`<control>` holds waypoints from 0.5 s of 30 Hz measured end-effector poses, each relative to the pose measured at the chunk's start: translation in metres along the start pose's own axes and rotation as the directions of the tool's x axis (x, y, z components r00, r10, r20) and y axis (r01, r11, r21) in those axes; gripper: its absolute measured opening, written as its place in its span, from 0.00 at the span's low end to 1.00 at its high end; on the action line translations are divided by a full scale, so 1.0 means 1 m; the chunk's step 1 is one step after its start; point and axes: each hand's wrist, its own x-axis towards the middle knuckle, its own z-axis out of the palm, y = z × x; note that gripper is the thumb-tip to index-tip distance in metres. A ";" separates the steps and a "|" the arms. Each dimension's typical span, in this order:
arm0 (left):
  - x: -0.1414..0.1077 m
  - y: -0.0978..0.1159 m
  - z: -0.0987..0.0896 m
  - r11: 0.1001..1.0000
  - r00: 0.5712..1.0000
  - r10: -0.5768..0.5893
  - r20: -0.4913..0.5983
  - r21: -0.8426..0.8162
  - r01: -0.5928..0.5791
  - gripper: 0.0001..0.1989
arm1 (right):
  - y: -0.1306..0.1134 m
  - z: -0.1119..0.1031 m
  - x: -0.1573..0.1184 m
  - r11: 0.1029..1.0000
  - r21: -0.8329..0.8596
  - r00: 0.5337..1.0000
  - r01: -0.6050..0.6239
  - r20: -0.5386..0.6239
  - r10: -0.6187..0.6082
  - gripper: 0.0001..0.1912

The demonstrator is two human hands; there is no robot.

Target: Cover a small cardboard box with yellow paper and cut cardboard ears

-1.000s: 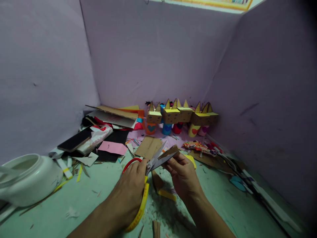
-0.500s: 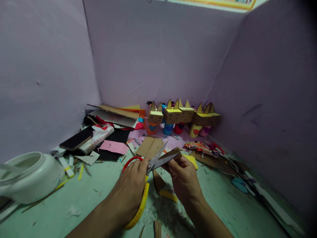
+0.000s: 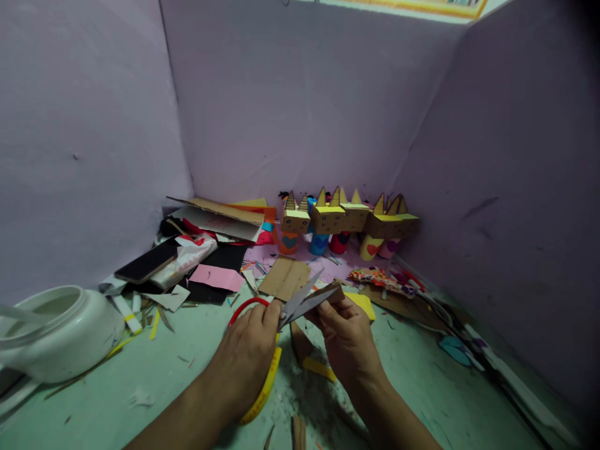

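Note:
My left hand point(image 3: 250, 353) is closed around a pair of scissors point(image 3: 302, 302) with a red and a yellow handle. Their blades stand apart and point up to the right. In my right hand point(image 3: 349, 337), fingers and thumb pinch a small piece of brown cardboard point(image 3: 335, 292), which lies against the lower blade. Below the blades, a brown cardboard scrap point(image 3: 300, 343) and a yellow strip point(image 3: 319, 369) rest on the green table point(image 3: 201, 406). Behind the scissors lies a flat cardboard piece point(image 3: 284, 277).
Cardboard figures point(image 3: 328, 219) with pointed ears stand on coloured tubes along the back wall. To the left are a white pot point(image 3: 89, 337), a dark phone point(image 3: 147, 259) and pink paper point(image 3: 215, 277). Patterned cloth point(image 3: 382, 280) and a cable lie at right.
The scissor blades have closed slightly, the upper one swinging down towards the lower. Both hands stay in nearly the same place, and the view has shifted a little.

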 end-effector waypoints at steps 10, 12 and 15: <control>0.000 -0.001 -0.008 0.995 1.000 0.017 0.004 0.095 -0.017 0.21 | 0.001 -0.002 0.004 1.000 0.018 1.000 -0.020 -0.020 0.020 0.14; 0.000 -0.002 -0.006 0.998 1.000 0.025 -0.004 0.063 -0.025 0.19 | 0.001 0.000 0.004 0.999 0.041 0.998 -0.025 -0.051 0.027 0.15; 0.001 -0.007 -0.003 0.990 0.998 0.063 -0.027 -0.124 -0.066 0.14 | 0.001 0.001 0.005 0.996 0.079 0.994 -0.051 -0.097 0.059 0.16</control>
